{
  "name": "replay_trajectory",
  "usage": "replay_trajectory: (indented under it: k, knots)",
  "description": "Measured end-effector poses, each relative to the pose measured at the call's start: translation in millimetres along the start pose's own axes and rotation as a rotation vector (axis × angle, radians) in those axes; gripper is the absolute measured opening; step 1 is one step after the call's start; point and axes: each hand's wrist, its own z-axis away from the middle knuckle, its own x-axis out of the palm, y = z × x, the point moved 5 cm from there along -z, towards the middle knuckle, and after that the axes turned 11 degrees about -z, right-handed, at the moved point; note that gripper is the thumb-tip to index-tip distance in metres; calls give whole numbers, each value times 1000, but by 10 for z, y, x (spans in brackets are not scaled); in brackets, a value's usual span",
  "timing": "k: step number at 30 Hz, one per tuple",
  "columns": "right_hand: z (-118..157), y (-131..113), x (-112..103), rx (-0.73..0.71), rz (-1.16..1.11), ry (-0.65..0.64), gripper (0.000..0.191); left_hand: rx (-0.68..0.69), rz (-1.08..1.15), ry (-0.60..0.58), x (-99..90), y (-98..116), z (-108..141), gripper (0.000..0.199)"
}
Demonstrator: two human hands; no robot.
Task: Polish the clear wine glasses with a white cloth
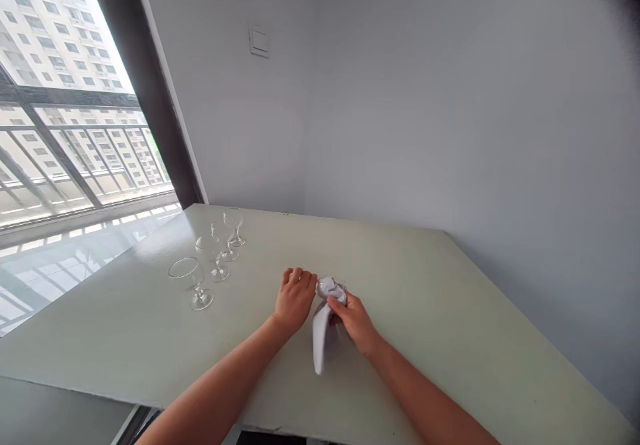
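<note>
My left hand (295, 298) is closed around a wine glass (320, 287), which shows only as a small glint at the fingertips, the rest being hidden by my fingers and the cloth. My right hand (353, 321) pinches a crumpled white cloth (325, 321) over the top of that glass, and the cloth hangs down towards the table. Further left, several clear wine glasses (213, 261) stand upright in a loose diagonal row, apart from my hands. The nearest of them (193, 285) is about a hand's length from my left hand.
A pale green table (425, 318) runs under my forearms, with its near edge below them and its far corner against a grey wall. A window with a metal railing (75, 145) is at the left and reflects on the tabletop. A wall switch (259, 39) is above.
</note>
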Motion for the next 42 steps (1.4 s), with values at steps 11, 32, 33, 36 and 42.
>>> replay_trajectory:
  k: [11,32,33,36,42]
  knots:
    - [180,-401,31,35,187,-379,18,147,582,-446,56,-180,-1,29]
    - [119,-461,-82,62,60,-299,27,81,487,-289,-71,-42,-48,31]
    - [82,-431,-110,56,-9,-235,26,72,418,-197,-118,-28,-53,32]
    - [-1,-287,-146,82,-296,-71,24,79,238,2,-235,9,-41,38]
    - [93,-290,-9,86,-198,-217,25,80,332,-80,-159,-121,-45,23]
